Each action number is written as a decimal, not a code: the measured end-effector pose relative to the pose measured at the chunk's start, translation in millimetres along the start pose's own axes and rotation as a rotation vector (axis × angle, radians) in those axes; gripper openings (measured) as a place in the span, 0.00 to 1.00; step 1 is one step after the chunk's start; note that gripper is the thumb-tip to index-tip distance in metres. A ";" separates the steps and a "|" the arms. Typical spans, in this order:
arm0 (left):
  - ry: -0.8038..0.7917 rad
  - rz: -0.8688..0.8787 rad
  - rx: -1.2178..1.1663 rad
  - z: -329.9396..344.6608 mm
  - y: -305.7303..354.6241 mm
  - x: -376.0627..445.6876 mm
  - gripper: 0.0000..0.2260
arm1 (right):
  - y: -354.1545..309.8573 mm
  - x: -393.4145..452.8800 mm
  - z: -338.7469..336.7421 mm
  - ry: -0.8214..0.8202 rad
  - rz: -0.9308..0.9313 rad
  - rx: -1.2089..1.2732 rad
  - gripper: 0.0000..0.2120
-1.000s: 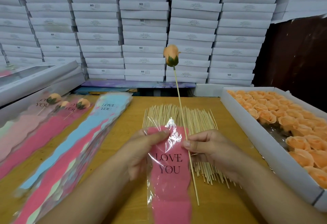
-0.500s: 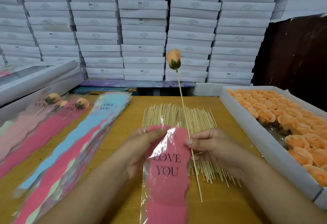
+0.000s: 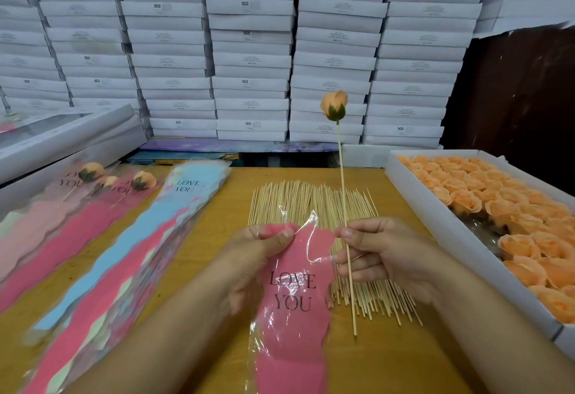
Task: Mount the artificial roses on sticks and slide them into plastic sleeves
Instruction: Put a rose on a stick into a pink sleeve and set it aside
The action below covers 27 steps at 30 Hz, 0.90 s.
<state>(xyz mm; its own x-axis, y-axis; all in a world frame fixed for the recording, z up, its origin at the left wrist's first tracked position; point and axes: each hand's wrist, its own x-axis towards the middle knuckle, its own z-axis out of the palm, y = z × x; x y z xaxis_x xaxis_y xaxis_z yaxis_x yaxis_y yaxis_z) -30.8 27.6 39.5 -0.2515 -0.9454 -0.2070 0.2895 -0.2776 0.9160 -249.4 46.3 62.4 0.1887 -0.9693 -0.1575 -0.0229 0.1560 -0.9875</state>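
Head view, rose shifted right, sleeve mouth opened

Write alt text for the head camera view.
The right hand holds a peach rose upright on a stick while the left hand pinches a pink LOVE YOU sleeve above a wooden table.

Bare counter is lying open left of the skewer pile, up to the sleeve stack. Right of the pile, the rose tray is blocking, seemingly leaving only a narrow strip.
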 end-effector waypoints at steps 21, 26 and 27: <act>-0.005 -0.073 0.078 3.7 -1.8 -5.6 0.14 | -79.9 38.3 -2.3 0.325 -0.264 -0.045 0.02; -0.014 -0.080 0.078 3.1 -2.9 -5.6 0.14 | -88.4 45.0 7.4 0.333 -0.295 -0.021 0.04; -0.018 -0.080 0.081 3.1 -3.0 -5.8 0.15 | -88.3 45.5 9.4 0.326 -0.294 -0.028 0.03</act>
<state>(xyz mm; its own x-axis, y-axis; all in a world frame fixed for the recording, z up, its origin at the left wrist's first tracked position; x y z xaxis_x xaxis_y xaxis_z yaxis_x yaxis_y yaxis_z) -33.1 34.4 39.1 -0.2879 -0.9172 -0.2754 0.1926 -0.3372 0.9215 -229.5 -9.8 142.6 -0.1286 -0.9817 0.1406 -0.0421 -0.1362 -0.9898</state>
